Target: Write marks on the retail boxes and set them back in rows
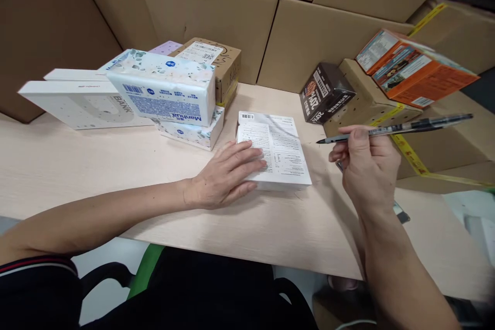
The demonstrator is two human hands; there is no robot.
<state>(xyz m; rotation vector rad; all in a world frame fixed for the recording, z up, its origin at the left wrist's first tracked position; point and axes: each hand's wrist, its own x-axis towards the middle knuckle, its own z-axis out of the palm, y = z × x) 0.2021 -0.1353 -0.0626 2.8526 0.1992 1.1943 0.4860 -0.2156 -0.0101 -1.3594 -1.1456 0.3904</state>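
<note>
A white box (pixel 286 152) with fine print on its top lies flat on the table (pixel 247 232). My left hand (pixel 228 172) rests on its left side, fingers stretched out across the printed face. To the right of the box, my right hand (pixel 367 165) is raised with a pen (pixel 410 127) pinched between thumb and fingers. The pen's dark tip points left toward the box, apart from it. Partly hidden behind my right wrist, a flat dark-edged object (pixel 401 212) lies on the table; I cannot make out what it is.
Left of the box stand stacked tissue packs (pixel 166 90), a white box marked BANK (pixel 88 105) and a cardboard box (pixel 230 69). At right are a dark brown carton (pixel 325 93), an orange box (pixel 421 75) and a taped cardboard box (pixel 358 82). Large cartons (pixel 317 36) wall the back.
</note>
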